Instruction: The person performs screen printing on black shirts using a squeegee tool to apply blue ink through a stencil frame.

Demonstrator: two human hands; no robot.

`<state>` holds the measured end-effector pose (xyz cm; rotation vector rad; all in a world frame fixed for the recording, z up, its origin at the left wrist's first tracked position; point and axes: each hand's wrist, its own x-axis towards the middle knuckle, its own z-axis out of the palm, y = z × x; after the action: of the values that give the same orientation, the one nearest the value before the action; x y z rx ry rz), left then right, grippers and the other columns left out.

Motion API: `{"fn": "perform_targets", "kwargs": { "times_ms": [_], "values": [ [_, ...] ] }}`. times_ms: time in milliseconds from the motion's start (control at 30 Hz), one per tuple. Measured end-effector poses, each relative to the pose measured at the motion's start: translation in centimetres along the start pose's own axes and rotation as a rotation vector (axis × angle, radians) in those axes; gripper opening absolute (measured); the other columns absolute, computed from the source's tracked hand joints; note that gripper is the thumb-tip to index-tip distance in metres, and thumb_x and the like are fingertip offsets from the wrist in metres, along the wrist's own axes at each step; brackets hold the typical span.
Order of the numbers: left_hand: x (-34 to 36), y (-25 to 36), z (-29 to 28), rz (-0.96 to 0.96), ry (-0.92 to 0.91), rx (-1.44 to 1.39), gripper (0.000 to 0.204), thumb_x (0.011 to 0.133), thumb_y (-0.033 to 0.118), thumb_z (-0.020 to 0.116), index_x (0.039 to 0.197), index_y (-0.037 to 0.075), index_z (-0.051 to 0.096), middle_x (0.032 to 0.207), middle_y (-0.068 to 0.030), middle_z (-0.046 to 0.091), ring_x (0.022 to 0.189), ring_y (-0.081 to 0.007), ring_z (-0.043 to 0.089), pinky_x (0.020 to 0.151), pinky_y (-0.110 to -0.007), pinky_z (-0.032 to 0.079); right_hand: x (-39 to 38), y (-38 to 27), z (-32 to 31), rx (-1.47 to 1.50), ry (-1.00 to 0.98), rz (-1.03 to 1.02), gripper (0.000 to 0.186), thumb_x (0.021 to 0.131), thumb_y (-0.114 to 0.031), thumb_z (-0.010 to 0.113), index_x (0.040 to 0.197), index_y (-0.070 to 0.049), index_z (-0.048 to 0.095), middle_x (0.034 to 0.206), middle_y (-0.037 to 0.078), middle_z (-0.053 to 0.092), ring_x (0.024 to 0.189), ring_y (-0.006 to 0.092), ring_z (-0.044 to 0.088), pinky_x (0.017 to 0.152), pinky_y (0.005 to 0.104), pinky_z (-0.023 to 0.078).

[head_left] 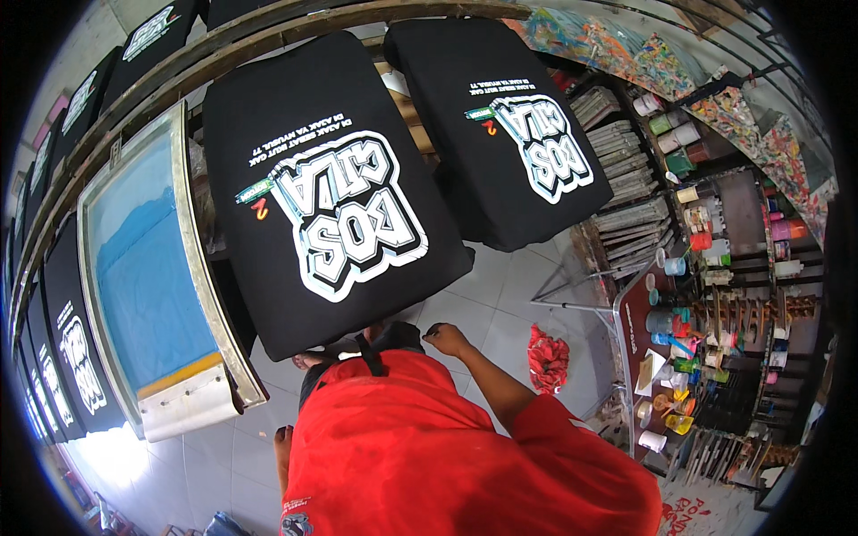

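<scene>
A black T-shirt (268,161) with a large white block-letter print lies stretched flat on a board in front of me. My right hand (446,339) reaches out from my red sleeve and hovers just below the shirt's near edge. Its fingers are curled in and nothing shows in them. My left hand (284,439) hangs low beside my red shirt, mostly hidden, with only its edge in sight. A second black T-shirt (447,80) with the same print lies on the board to the right.
A metal-framed printing screen (143,268) with blue mesh stands to the left. More printed black shirts (76,357) line the far left. On the right are shelves of paint jars (706,241), stacked frames (626,152) and a red rag (547,357) on the white tile floor.
</scene>
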<state>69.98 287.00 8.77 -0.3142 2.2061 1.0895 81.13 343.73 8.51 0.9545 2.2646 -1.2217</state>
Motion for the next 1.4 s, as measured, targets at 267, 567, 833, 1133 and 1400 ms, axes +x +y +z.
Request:
{"fn": "perform_targets", "kwargs": {
  "times_ms": [267,567,833,1133,1400],
  "values": [
    [1.8,-2.5,0.4,0.062,-0.035,-0.002,0.030,0.098,0.025,0.056,0.089,-0.003,0.065,0.075,-0.0083,0.066,0.069,-0.0172,0.058,0.064,-0.035,0.047,-0.3,0.4,-0.6,-0.006,0.019,-0.003,0.036,0.085,-0.034,0.068,0.098,-0.001,0.072,0.094,0.018,0.072,0.086,0.0296,0.069,0.079,0.0373,0.054],
    [-2.6,7.9,-0.5,-0.175,-0.038,-0.109,0.030,0.098,0.029,0.055,0.109,0.002,0.061,0.090,-0.0069,0.067,0.076,-0.0129,0.061,0.061,-0.029,0.049,0.4,1.9,0.5,0.084,-0.081,0.000,0.031,0.086,-0.028,0.069,0.097,0.001,0.072,0.086,0.015,0.071,0.076,0.0231,0.068,0.071,0.0347,0.054],
    [-4.2,6.3,-2.1,-0.189,-0.007,-0.103,0.029,0.098,0.029,0.056,0.107,0.002,0.061,0.089,-0.0055,0.065,0.076,-0.0133,0.061,0.061,-0.029,0.049,0.9,-0.1,1.9,-0.020,-0.055,-0.105,0.029,0.085,-0.026,0.068,0.097,0.000,0.072,0.085,0.012,0.071,0.070,0.0208,0.067,0.068,0.0337,0.053],
    [-3.5,-1.5,-13.3,-0.028,0.379,-0.279,0.026,0.099,0.024,0.056,0.112,0.002,0.057,0.097,-0.0058,0.061,0.080,-0.0137,0.061,0.062,-0.027,0.048,-6.4,-17.9,3.8,-0.188,-0.264,-0.186,0.027,0.085,-0.028,0.069,0.093,-0.003,0.071,0.082,0.012,0.069,0.075,0.0225,0.066,0.072,0.0359,0.052],
    [-1.3,3.4,-34.2,0.337,0.817,-0.373,0.033,0.102,0.025,0.049,0.127,0.002,0.053,0.111,-0.0091,0.062,0.091,-0.0154,0.060,0.075,-0.029,0.049,-18.0,-39.6,9.3,-0.161,0.197,-0.811,0.036,0.076,-0.025,0.079,0.105,-0.007,0.066,0.093,0.008,0.066,0.088,0.0270,0.064,0.076,0.0378,0.052]
  ]
}}
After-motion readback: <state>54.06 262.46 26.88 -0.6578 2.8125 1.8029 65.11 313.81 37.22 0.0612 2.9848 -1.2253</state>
